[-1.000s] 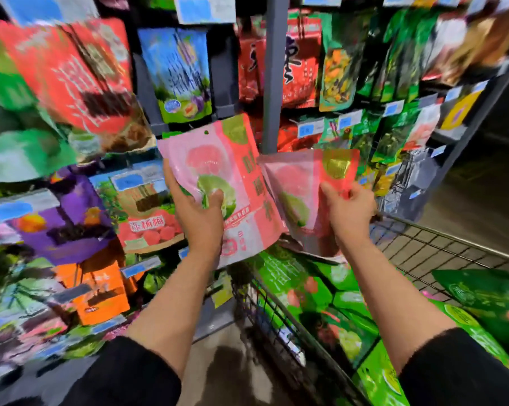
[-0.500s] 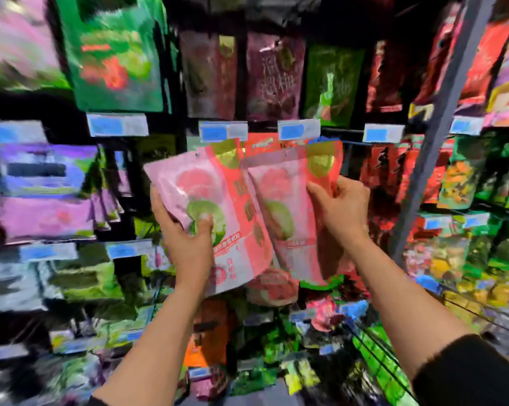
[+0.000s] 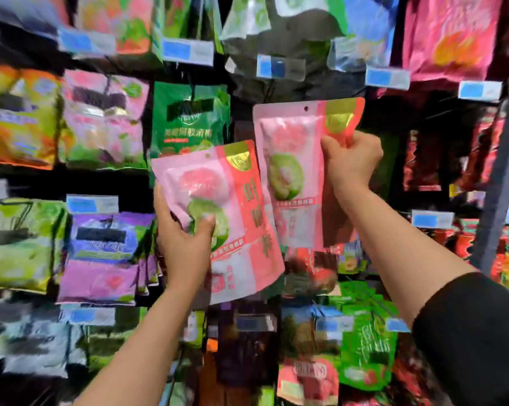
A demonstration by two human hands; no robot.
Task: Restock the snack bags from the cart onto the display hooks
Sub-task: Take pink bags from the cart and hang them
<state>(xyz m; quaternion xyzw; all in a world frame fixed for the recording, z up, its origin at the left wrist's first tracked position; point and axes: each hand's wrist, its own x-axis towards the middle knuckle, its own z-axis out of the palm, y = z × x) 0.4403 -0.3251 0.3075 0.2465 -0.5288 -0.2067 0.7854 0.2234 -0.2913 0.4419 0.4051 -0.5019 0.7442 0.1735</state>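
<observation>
A: Two pink snack bags up at the display, neither hung yet. Left hand (image 3: 186,250) clamped round the lower left bag (image 3: 218,218), thumb across the front over the green fruit picture. Right hand (image 3: 351,159) pinching the right edge of the higher bag (image 3: 291,174), raised up and to the right of the first.

B: Near a hook?

A: Held in front of a dark gap in the rack, below a blue price tag (image 3: 279,67). Punched hole (image 3: 306,108) visible at the top of the raised bag, free of any hook. No hook itself to be made out; too dark and smeared.

B: So how far along?

A: Mid-restock, by the look of it. Both bags left to hang. Cart out of view, so no telling how much stock remains.

B: Any writing?

A: Large red characters down the right band of the left bag, too blurred to read. White characters on the green bag (image 3: 190,118) hanging behind and above it, also unreadable. Price tags blurred blank.
</observation>
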